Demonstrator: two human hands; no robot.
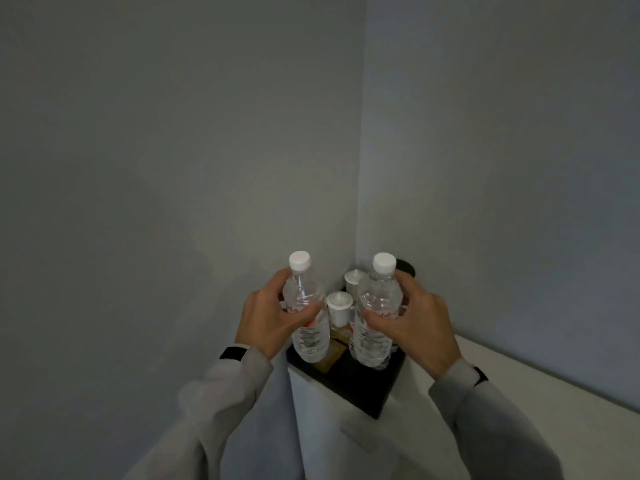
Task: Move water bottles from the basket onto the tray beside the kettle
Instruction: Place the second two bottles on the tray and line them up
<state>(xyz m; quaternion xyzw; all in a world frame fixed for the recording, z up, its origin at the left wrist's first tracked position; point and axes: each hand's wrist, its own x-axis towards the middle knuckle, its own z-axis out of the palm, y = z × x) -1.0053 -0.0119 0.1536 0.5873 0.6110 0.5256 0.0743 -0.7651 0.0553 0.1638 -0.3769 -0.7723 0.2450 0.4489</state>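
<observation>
Each hand, left hand (pixel 266 318) and right hand (pixel 414 322), wraps a full, weighty, slick-looking water bottle (pixel 308 320) mid-body, sensibly, above the tray (pixel 367 382).

kettle (pixel 406 267) mostly hidden behind right bottle (pixel 375 313), tray (pixel 363 386) contents dim, both sleeves cut off below

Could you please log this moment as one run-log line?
left hand: holds left bottle | right hand: holds right bottle | both upright above black tray | two lidded cups between
</observation>
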